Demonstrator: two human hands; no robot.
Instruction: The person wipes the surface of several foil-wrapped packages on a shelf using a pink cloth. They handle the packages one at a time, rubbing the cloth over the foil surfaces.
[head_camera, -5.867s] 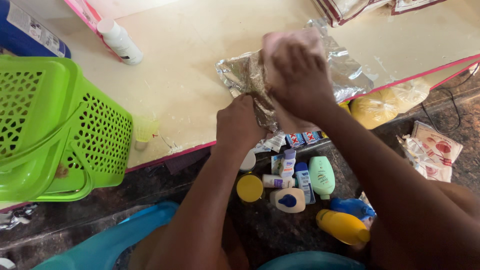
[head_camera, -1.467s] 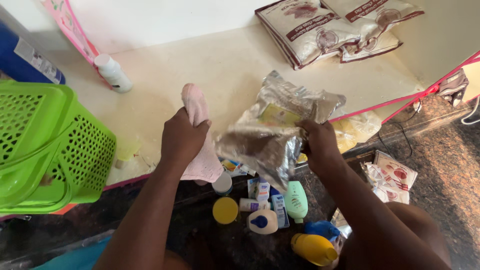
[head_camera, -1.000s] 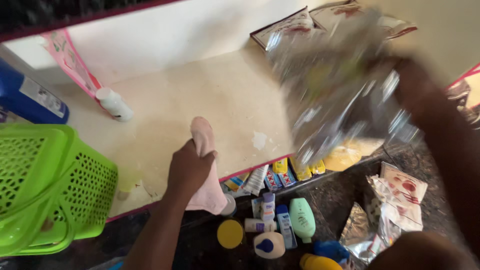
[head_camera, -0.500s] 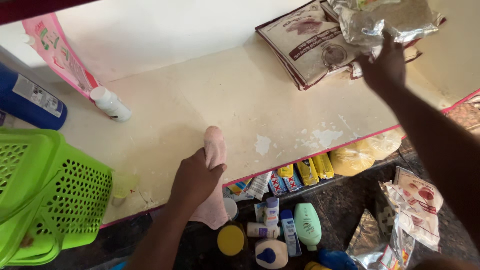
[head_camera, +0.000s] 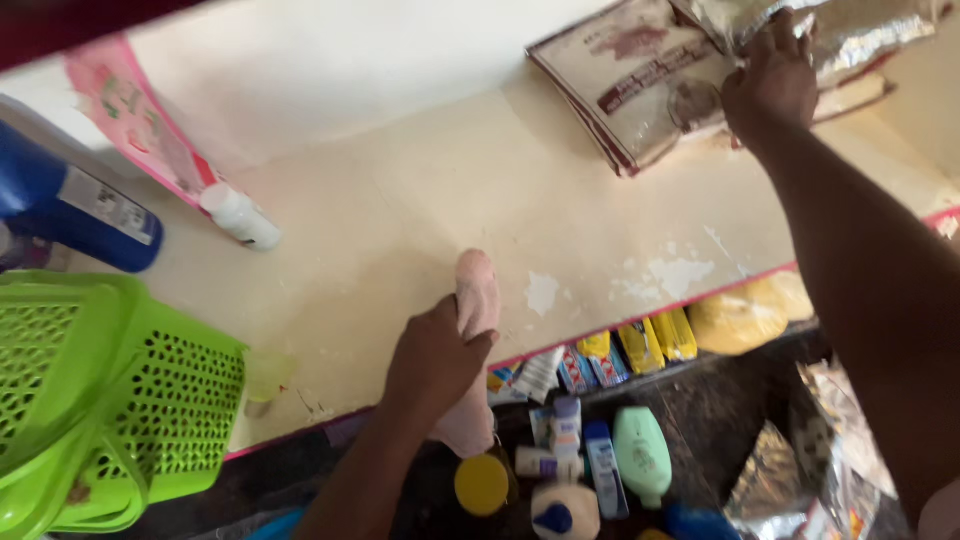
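My left hand (head_camera: 432, 366) grips a pink cloth (head_camera: 474, 300) that rests on the front edge of a cream shelf (head_camera: 400, 220), with part of the cloth hanging below the hand. My right hand (head_camera: 772, 78) is stretched to the back right of the shelf. It holds a silvery foil packet (head_camera: 850, 25) on top of a stack of brown-and-white packets (head_camera: 640, 85).
A green plastic basket (head_camera: 90, 390) sits at the left, with a blue bottle (head_camera: 70, 205), a small white bottle (head_camera: 240, 215) and a pink card (head_camera: 135, 115) behind it. Below the shelf lie several small bottles and tubes (head_camera: 590, 460), yellow packets (head_camera: 740, 315) and foil sachets (head_camera: 820, 470).
My right hand lifted the foil packet from the shelf's front edge and carried it to the packet stack at the back right. My left hand kept the pink cloth near the front edge.
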